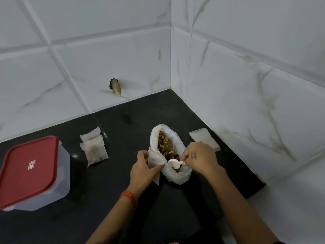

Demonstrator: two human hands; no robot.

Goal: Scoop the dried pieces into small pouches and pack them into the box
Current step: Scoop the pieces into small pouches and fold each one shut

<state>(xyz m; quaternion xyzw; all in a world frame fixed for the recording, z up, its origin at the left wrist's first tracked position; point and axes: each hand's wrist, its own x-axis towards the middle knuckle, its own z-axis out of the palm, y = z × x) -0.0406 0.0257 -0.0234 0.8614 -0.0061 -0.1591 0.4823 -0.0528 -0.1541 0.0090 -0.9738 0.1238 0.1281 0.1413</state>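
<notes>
Left hand (142, 169) pinches a limp, light pouch (154, 160) by its rim; right hand (200, 155) grips the scoop (174, 163) in the bag (175, 175).

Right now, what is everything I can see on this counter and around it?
box: one, clear with red lid shut, far left of the counter
filled pouches: two, white, overlapping, right of the box
big bag: one, white, open, brown dried pieces inside, centre
scoop: one, white, at the bag's mouth
empty pouch: one, white, beside the bag
flat pouches: white, count unclear, right of the bag
counter: black
wall tiles: white, marbled
left hand: holds empty pouch
right hand: holds scoop
</notes>
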